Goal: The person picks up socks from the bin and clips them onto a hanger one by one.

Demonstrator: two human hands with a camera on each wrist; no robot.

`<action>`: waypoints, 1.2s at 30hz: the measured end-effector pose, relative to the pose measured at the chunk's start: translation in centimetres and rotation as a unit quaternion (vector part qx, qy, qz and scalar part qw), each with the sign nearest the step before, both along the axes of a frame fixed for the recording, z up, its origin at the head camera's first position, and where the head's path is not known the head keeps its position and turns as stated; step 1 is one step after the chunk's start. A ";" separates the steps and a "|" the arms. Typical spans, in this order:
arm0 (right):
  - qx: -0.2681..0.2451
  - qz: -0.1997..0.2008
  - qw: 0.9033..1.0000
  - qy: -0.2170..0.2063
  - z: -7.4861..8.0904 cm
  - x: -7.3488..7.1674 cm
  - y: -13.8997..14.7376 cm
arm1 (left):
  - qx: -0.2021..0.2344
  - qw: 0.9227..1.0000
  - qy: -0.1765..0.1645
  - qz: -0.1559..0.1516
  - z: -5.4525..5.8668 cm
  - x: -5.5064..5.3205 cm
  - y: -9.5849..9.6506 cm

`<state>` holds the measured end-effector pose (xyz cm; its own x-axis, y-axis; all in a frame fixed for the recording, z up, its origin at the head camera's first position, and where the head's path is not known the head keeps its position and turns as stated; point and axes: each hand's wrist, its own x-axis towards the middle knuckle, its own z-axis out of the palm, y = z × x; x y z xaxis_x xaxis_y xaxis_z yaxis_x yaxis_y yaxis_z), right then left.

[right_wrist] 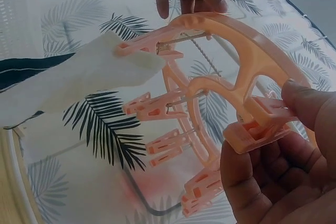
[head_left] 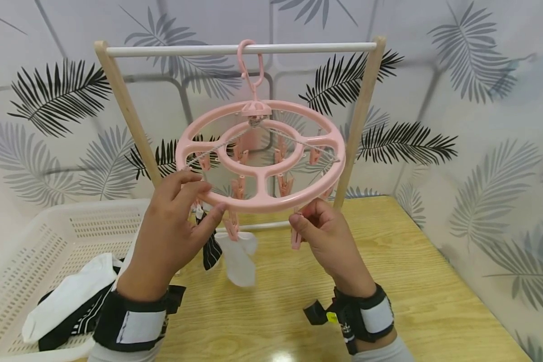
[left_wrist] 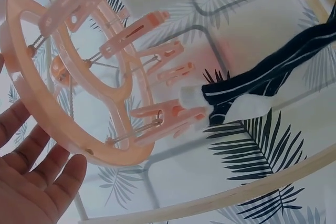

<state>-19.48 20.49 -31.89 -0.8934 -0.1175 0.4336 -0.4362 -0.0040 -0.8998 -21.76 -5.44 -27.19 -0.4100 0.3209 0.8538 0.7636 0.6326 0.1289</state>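
Observation:
A pink round clip hanger [head_left: 261,203] hangs by its hook from a white bar, with several pink clips below its ring. My left hand [head_left: 169,226] touches the ring's near left rim, its fingers loosely extended in the left wrist view. Under the near right rim, my right hand [head_left: 335,241] pinches a pink clip [right_wrist: 262,129] between thumb and fingers; no cloth shows in that clip. One front clip bears a white sock [head_left: 237,261]. A black sock with white stripes [head_left: 211,254] hangs from another clip, partly hidden behind my left hand in the head view.
The white bar [head_left: 317,48] spans a frame with wooden side posts [head_left: 359,115]. On the left, a white perforated basket [head_left: 50,226] holds white and black socks [head_left: 70,296]. All stand on a wood-grain table [head_left: 416,261] before a leaf-patterned backdrop.

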 end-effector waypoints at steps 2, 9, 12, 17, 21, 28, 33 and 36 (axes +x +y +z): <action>-0.005 0.002 1.000 -0.002 0.0 0.0 -0.1 | 0.015 1.000 -0.002 0.001 0.1 0.1 -0.3; -0.009 -0.004 1.000 -0.014 -0.1 -0.1 -0.5 | 0.116 0.992 -0.025 0.030 0.9 -0.2 -3.1; -0.012 0.001 1.000 -0.019 -0.2 -0.2 -0.7 | 0.146 0.985 -0.067 0.062 1.1 -0.9 -5.1; 0.002 -0.013 1.000 -0.025 -0.3 -0.3 -0.7 | 0.151 0.964 -0.163 0.147 0.4 -3.0 -8.6; 0.018 -0.023 0.999 -0.031 -0.3 -0.2 -0.6 | 0.142 0.945 -0.230 0.185 -0.8 -5.2 -11.2; 0.015 -0.019 0.999 -0.027 -0.2 -0.2 -0.4 | 0.008 0.927 -0.310 0.210 -3.7 -8.1 -15.7; 0.018 -0.015 0.999 -0.041 -0.2 -0.2 -0.5 | -0.136 0.899 -0.345 0.234 -8.0 -9.5 -19.3; 0.017 -0.014 0.999 -0.044 -0.3 -0.2 -0.4 | -0.210 0.855 -0.411 0.237 -9.9 -9.6 -20.9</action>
<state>-19.65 20.08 -32.23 -0.9309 -0.1048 0.3500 -0.3554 0.0377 -0.9339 -31.35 -26.33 -37.10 -0.9848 0.1607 0.0655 0.1702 0.9680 0.1845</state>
